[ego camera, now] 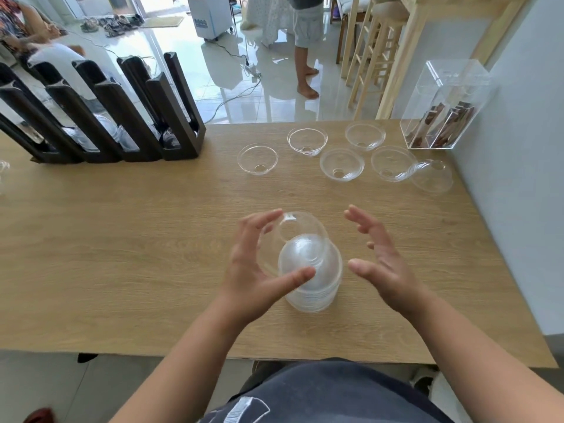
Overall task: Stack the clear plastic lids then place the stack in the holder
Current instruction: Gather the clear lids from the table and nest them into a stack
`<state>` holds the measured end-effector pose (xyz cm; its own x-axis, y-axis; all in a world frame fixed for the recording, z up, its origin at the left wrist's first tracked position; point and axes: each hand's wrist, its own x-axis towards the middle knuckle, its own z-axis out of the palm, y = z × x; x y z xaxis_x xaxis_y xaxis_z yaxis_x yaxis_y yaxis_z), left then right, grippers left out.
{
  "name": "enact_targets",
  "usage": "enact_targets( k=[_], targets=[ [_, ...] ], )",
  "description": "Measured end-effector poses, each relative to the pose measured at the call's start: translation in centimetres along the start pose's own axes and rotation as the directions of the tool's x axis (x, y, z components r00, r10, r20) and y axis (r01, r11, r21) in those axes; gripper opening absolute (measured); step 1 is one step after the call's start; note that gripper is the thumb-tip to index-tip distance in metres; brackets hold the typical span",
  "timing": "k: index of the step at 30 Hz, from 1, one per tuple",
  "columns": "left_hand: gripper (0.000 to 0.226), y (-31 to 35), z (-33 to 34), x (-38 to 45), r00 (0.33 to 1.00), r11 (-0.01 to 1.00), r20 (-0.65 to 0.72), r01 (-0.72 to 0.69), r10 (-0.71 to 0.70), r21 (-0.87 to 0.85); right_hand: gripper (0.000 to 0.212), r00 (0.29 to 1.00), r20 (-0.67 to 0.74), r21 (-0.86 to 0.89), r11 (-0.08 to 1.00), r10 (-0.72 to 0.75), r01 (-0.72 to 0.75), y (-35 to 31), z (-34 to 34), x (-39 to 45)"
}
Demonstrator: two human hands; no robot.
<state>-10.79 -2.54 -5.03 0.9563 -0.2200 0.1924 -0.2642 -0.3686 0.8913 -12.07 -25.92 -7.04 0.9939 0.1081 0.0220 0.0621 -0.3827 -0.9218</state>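
Observation:
A stack of clear dome lids (pixel 314 288) stands on the wooden table (pixel 122 254) in front of me. One clear lid (pixel 300 228) sits tilted on top of it, leaning toward my left hand (pixel 259 264), whose fingers curl around that lid and the stack's side. My right hand (pixel 378 257) hovers open just right of the stack, not touching it. Several loose lids lie rim-up farther back: one (pixel 258 158), another (pixel 307 141), a third (pixel 341 163). The dark wooden holder (pixel 180 117) with tall slots stands at the back left.
A clear acrylic box (pixel 442 105) with brown packets stands at the back right by the wall. One lid (pixel 433 177) lies on its side near it. Beyond the table's far edge are wooden stools, a floor cable and a standing person's legs.

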Motion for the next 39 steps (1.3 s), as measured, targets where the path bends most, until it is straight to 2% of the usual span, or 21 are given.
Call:
enact_targets(
  k=[5, 7, 14, 16, 19, 21, 23, 25, 26, 27, 29, 34, 36, 39],
  targets=[
    [0.082, -1.4, 2.2, -0.7, 0.995, 0.991, 0.099, 0.006, -0.019, 0.131, 0.069, 0.989, -0.138, 0.041, 0.998, 0.043, -0.038, 1.2, -1.6, 0.0],
    [0.083, -1.7, 2.8, -0.8, 0.993, 0.991, 0.101, 0.040, -0.053, 0.131, 0.067, 0.984, -0.170, 0.039, 0.998, 0.058, -0.052, 1.7, -2.1, -0.1],
    [0.087, -1.9, 3.1, -1.0, 0.994, 0.993, 0.096, 0.048, -0.059, 0.109, 0.064, 0.986, -0.150, 0.048, 0.997, 0.072, -0.066, 2.6, -2.1, 0.2],
    [0.087, -1.7, 2.8, -1.2, 0.993, 0.996, 0.102, 0.043, -0.050, 0.074, 0.061, 0.988, -0.132, 0.012, 0.997, 0.082, -0.081, 3.0, -2.1, 1.0],
    [0.066, -2.0, 1.4, 0.8, 1.000, 1.000, 0.018, 0.001, -0.002, 0.026, 0.059, 0.987, -0.148, -0.200, 0.976, 0.060, -0.090, 3.8, -2.1, 4.2],
    [0.052, -3.2, 0.0, 4.0, 0.996, 0.991, -0.083, -0.010, 0.021, 0.130, 0.055, 0.991, -0.137, -0.401, 0.914, 0.011, -0.066, 4.5, -2.4, 7.3],
    [0.043, -4.5, -1.3, 8.0, 0.997, 0.929, -0.069, 0.067, -0.045, 0.363, 0.045, 0.998, -0.063, -0.630, 0.774, 0.030, -0.063, 4.9, -2.9, 10.2],
    [0.038, -5.9, -1.9, 11.3, 0.976, 0.761, 0.024, 0.152, -0.215, 0.630, 0.037, 0.991, 0.007, -0.815, 0.574, 0.135, -0.072, 5.2, -3.1, 12.5],
    [0.039, -6.6, -2.0, 12.5, 0.958, 0.668, 0.061, 0.150, -0.281, 0.729, 0.033, 0.984, 0.033, -0.870, 0.489, 0.176, -0.058, 5.2, -3.0, 13.3],
    [0.041, -7.1, -2.0, 13.5, 0.942, 0.593, 0.095, 0.123, -0.323, 0.796, 0.032, 0.977, 0.049, -0.900, 0.433, 0.206, -0.046, 5.0, -2.8, 14.0],
    [0.045, -8.1, -1.9, 15.1, 0.922, 0.504, 0.154, 0.050, -0.355, 0.862, 0.031, 0.969, 0.051, -0.920, 0.389, 0.240, -0.048, 5.2, -2.0, 15.3],
    [0.060, -9.7, -2.5, 18.1, 0.906, 0.407, 0.198, -0.031, -0.375, 0.913, 0.045, 0.988, 0.018, -0.914, 0.404, 0.153, -0.046, 6.1, -1.5, 16.6],
    [0.067, -10.1, -2.6, 18.3, 0.919, 0.423, 0.191, -0.029, -0.346, 0.906, 0.043, 0.997, 0.037, -0.912, 0.410, 0.074, 0.003, 6.6, -1.8, 15.9],
    [0.068, -10.1, -2.3, 17.5, 0.948, 0.521, 0.219, -0.071, -0.229, 0.851, 0.033, 0.979, 0.028, -0.859, 0.497, -0.201, 0.127, 7.0, -2.3, 14.3]
  ],
)
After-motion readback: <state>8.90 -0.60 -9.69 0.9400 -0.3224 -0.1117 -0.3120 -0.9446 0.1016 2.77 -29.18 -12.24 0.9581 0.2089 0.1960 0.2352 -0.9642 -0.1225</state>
